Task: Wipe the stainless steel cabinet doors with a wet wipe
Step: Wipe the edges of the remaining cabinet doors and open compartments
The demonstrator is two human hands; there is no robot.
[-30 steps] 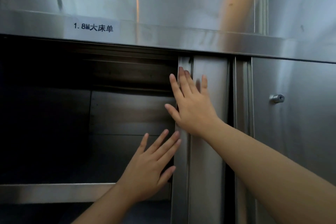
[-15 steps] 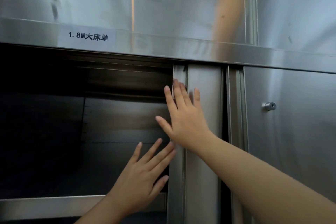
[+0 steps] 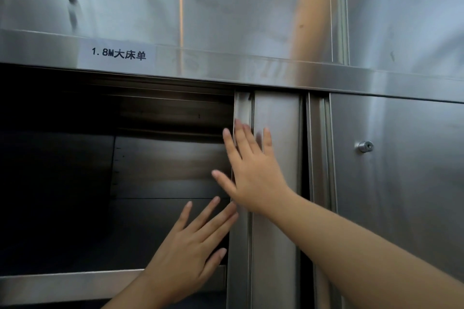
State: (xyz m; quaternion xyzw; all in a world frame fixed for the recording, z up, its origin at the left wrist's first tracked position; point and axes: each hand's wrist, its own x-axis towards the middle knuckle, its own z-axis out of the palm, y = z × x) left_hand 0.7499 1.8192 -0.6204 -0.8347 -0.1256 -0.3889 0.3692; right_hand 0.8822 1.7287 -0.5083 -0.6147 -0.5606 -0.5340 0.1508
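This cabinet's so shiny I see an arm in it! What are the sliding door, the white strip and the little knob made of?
The sliding door looks like brushed stainless steel: grey, shiny, blurry reflections. The white strip seems a paper or plastic sticker: matte, printed black writing. The little knob looks like polished metal: bright glints.

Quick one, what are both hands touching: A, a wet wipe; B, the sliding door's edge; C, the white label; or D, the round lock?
B: the right hand and left hand, fingers straight, both meet the sliding door's edge, and neither holds anything.
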